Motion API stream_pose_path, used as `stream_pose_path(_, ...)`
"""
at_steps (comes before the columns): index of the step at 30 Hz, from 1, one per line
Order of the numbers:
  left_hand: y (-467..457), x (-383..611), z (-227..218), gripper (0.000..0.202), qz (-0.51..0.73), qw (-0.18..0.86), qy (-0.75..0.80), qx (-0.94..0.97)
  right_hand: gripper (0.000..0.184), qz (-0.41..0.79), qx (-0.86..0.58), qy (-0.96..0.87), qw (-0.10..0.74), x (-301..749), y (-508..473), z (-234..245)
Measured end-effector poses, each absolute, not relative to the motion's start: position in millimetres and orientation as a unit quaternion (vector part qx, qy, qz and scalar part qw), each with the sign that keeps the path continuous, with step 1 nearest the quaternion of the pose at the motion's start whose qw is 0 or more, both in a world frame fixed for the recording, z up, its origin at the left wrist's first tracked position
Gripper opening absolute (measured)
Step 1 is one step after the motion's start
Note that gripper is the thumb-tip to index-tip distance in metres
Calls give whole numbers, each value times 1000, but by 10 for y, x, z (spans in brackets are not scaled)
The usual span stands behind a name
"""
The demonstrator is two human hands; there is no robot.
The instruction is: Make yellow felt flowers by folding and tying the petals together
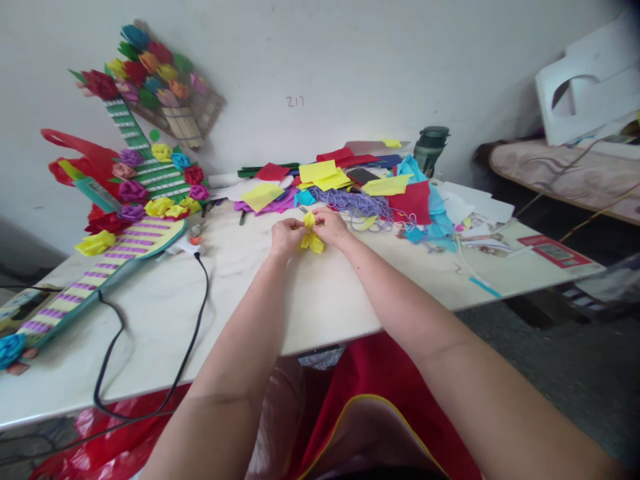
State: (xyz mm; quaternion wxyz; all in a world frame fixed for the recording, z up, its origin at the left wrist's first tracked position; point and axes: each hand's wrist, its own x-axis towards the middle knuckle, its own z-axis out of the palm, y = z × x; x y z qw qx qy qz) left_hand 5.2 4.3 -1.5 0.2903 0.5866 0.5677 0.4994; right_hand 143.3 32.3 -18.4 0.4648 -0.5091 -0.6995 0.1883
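Between my two hands is a yellow crepe-paper flower point(313, 241), its petals hanging down above the white tabletop point(320, 307). My left hand point(288, 236) pinches it from the left, fingers closed at its upper part. From the right, my right hand point(330, 227) grips the same flower with thumb and fingers pressed together. The fingertips partly hide where the paper is held. Just beyond the hands lie a heap of purple yarn point(353, 202) and yellow paper squares point(263, 197).
Paper-flower decorations point(160, 177) stand at the left, with a black cable point(203, 313) and glue gun point(193, 243) beside them. Red paper point(410, 203), blue paper point(440, 217) and a dark bottle point(431, 148) are at the back. The table's front edge is close to me.
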Motion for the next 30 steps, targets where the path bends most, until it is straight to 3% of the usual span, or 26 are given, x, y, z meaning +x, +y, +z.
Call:
stream_pose_path(10, 57, 20, -47, 21, 469, 340, 561, 591, 21, 141, -534, -713, 432, 1448, 279, -146)
stream_pose_path(20, 74, 10, -52, 25, 462, 397, 538, 583, 18, 115, -479, -743, 454, 1486, 364, -204)
stream_pose_path(30, -14, 2, 45, 18, 478, 431, 548, 534, 23, 77, -380, -797, 463, 1535, 416, -195)
